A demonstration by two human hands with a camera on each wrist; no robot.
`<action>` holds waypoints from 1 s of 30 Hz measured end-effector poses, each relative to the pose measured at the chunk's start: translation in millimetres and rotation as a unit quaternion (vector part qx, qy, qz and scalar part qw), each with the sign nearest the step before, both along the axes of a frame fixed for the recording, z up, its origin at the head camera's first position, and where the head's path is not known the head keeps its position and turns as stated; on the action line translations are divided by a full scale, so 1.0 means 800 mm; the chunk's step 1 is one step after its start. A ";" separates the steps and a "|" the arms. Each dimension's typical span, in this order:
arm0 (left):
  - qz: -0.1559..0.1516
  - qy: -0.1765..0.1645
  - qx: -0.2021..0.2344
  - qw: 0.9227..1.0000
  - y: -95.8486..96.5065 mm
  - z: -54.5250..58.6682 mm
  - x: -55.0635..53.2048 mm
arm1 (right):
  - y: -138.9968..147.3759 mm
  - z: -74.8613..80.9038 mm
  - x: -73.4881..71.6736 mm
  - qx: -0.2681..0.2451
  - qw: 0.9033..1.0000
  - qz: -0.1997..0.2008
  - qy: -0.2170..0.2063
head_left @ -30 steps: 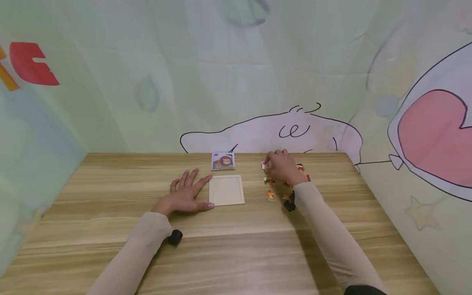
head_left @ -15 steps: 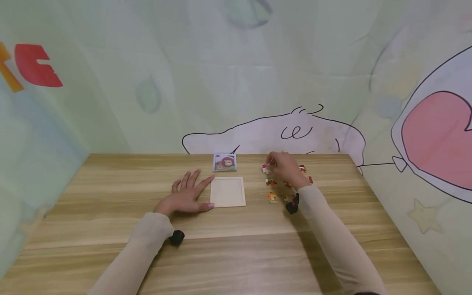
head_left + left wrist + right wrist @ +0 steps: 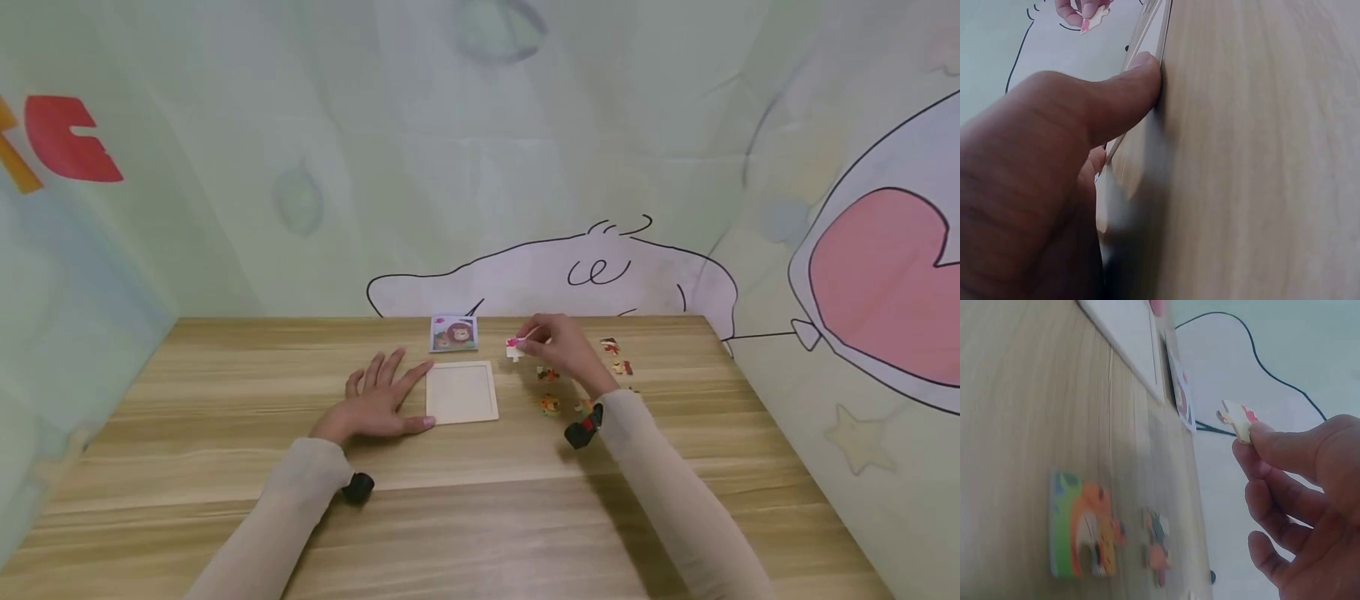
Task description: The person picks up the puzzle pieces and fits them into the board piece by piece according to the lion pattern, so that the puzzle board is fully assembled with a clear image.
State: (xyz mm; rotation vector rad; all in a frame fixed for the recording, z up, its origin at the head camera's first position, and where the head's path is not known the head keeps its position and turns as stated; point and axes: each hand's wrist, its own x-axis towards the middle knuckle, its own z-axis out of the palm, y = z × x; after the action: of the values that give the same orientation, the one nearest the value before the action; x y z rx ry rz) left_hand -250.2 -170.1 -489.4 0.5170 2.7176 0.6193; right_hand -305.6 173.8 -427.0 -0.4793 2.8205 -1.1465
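Between thumb and fingertips my right hand [image 3: 564,348] pinches a white and pink jigsaw piece [image 3: 513,348]. In the right wrist view that jigsaw piece [image 3: 1239,420] is up off the table. My left hand [image 3: 375,402] lies flat with fingers spread, its thumb and index fingertips at the left edge of a pale, square puzzle frame [image 3: 461,392]. In the left wrist view the thumb [image 3: 1129,87] of that hand touches the frame's edge. Just behind the frame lies a picture card [image 3: 453,333] with a lion on it.
Several loose jigsaw pieces [image 3: 550,405] lie in rough rows under and around my right forearm, among them one at the back right [image 3: 611,345]. A printed cloth wall [image 3: 495,208] rises at the table's [image 3: 480,517] far edge.
My right hand has picked up the white and pink jigsaw piece from the far left of the loose pieces and moved it left toward the frame. My left hand has stayed in place.
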 end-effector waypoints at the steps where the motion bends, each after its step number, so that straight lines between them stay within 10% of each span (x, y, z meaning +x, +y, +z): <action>1: 0.000 0.001 0.000 1.000 0.000 0.000 0.000 | -0.002 -0.001 0.001 -0.009 1.000 -0.001 -0.002; 12: 0.001 0.000 -0.003 1.000 -0.001 0.001 0.000 | -0.030 -0.013 0.006 -0.084 0.996 0.008 -0.017; 30: 0.003 -0.013 -0.009 1.000 0.001 0.000 -0.001 | -0.070 -0.033 0.007 -0.057 0.996 -0.011 -0.072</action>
State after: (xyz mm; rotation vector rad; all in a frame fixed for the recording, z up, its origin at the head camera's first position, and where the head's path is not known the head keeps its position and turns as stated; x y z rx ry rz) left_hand -251.0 -169.1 -489.0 0.4923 2.6979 0.5993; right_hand -299.7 117.8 -453.4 -0.3564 2.6557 -1.2956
